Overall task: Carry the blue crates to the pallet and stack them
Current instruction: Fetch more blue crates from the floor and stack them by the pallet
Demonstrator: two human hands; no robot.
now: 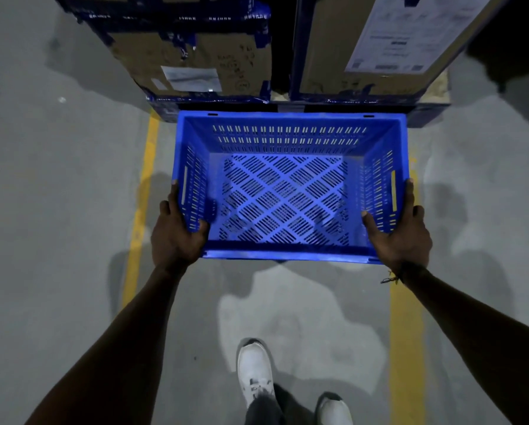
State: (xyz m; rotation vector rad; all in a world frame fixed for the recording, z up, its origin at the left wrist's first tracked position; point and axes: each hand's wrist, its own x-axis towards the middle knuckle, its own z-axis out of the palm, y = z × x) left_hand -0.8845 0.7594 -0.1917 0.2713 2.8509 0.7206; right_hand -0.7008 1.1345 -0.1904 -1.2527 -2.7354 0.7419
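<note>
While we look down from head height, we see one blue crate (289, 185) carried between both hands, clear of the grey concrete floor (57, 179). Our left hand (177, 231) clasps the crate's near left corner, thumb hooked inside over the rim and fingers curled along the outer wall. Our right hand (401, 231) takes the near right corner in the same way, thumb inside, fingers wrapped outside; a thin dark cord (393, 279) circles that wrist. The crate sits level, its slotted walls and lattice bottom open to view, nothing inside it.

Just beyond the crate's far edge, ahead of both hands, stand two cardboard boxes with blue tape: one (195, 62) ahead of the left hand, another (364, 47) ahead of the right, bearing a white printed label (410, 32). Whether they rest on a pallet we cannot tell. Yellow floor lines run beneath each hand, one (140, 210) under the left and one (405, 348) behind the right. Between our forearms, nearer than the hands, two white shoes (255, 372) show.
</note>
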